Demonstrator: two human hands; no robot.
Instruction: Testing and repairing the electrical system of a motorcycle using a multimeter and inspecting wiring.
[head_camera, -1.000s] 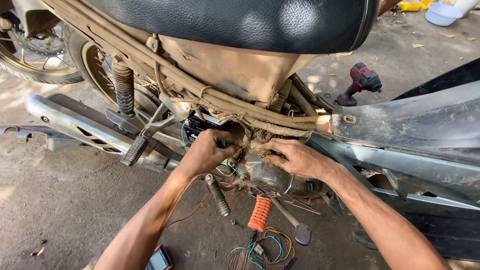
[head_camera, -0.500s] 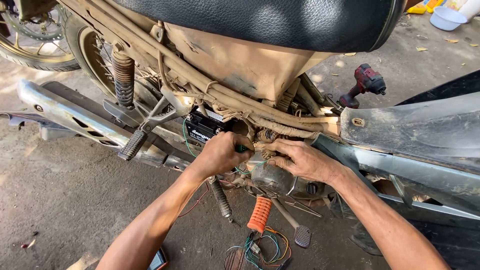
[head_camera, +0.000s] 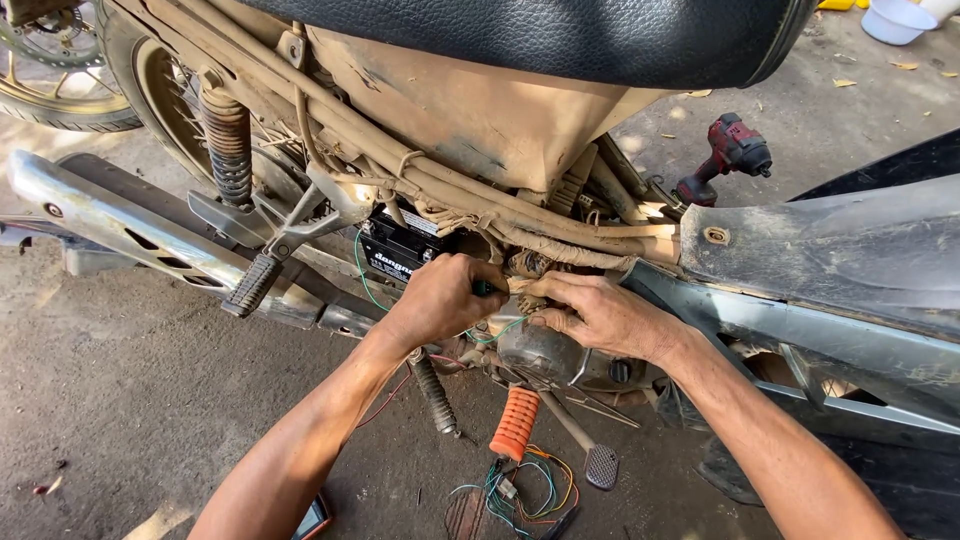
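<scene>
A green-handled tool (head_camera: 487, 288) is being gripped by the closed left hand (head_camera: 440, 298), while taped wiring (head_camera: 530, 268) is being pinched steady by the right hand (head_camera: 597, 312), exposing it beside the battery (head_camera: 400, 252).

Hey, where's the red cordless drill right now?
In the head view the red cordless drill lies on the concrete floor at upper right, beyond the motorcycle frame, just under the black seat's front end.
</scene>
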